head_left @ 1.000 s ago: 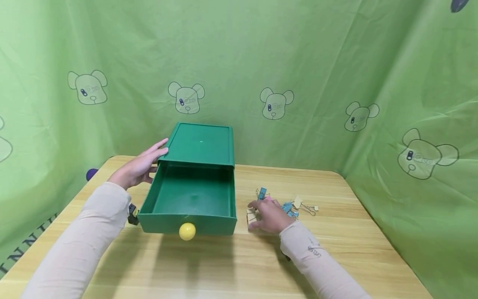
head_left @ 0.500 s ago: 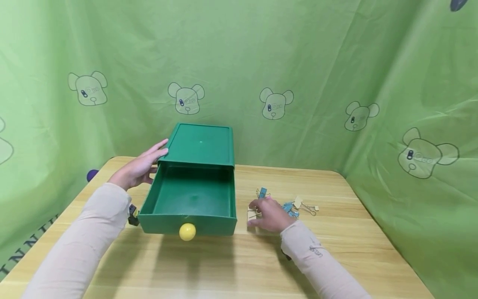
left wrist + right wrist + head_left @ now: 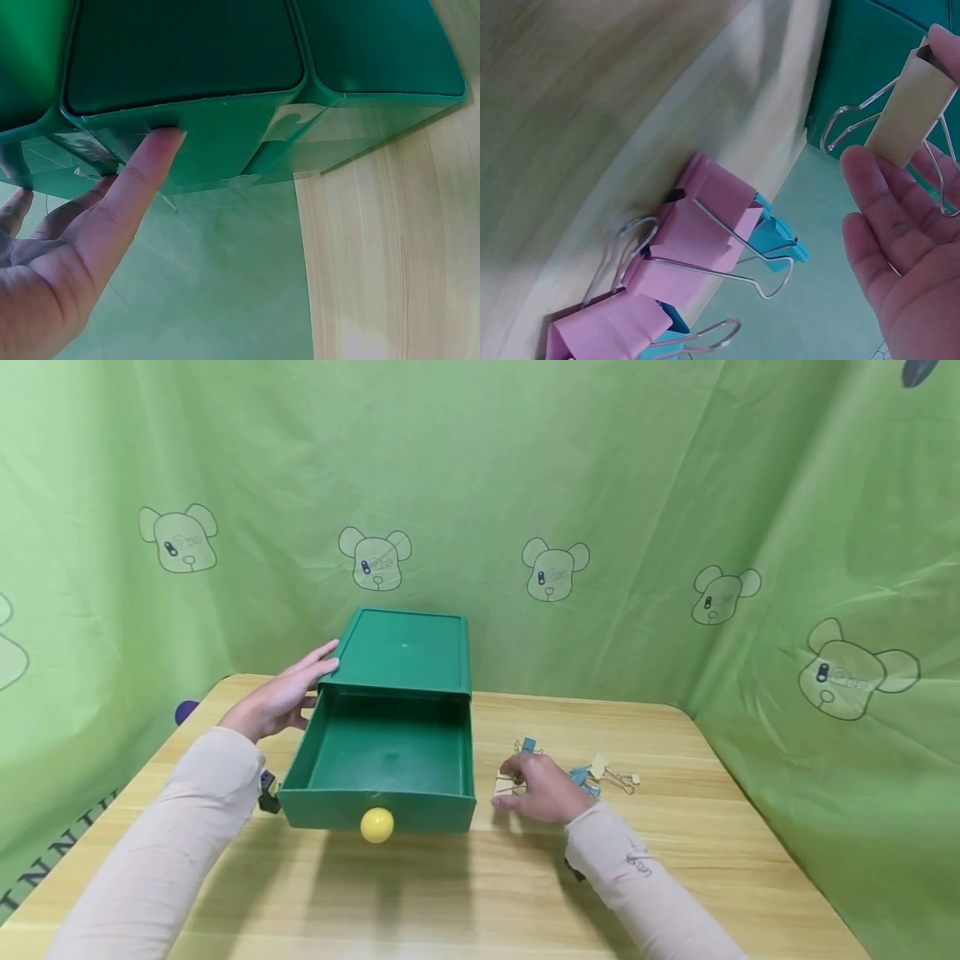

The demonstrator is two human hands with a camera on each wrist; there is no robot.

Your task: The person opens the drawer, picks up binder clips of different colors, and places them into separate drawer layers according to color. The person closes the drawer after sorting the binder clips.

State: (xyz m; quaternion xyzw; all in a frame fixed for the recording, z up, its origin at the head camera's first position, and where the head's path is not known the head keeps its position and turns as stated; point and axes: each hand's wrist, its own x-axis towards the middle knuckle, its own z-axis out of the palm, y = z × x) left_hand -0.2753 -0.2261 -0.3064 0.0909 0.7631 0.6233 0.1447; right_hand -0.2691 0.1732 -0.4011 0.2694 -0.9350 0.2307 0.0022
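Wooden tabletop [image 3: 510, 893], open drawer [image 3: 390, 767], pinched clip [image 3: 909, 111] alongside

The green box [image 3: 405, 647] stands on the wooden table [image 3: 675, 852] with its drawer [image 3: 438, 814] well out, round yellow knob [image 3: 377, 825] facing this way, a left hand [image 3: 276, 702] touching its side. Just right of it, a right hand [image 3: 546, 789] pinches a cream binder clip [image 3: 910, 112], wire handles sticking out either side.

A green curtain [image 3: 465, 468] (printed with outlined bear heads [image 3: 555, 575]) hangs behind a light wooden table [image 3: 720, 827].
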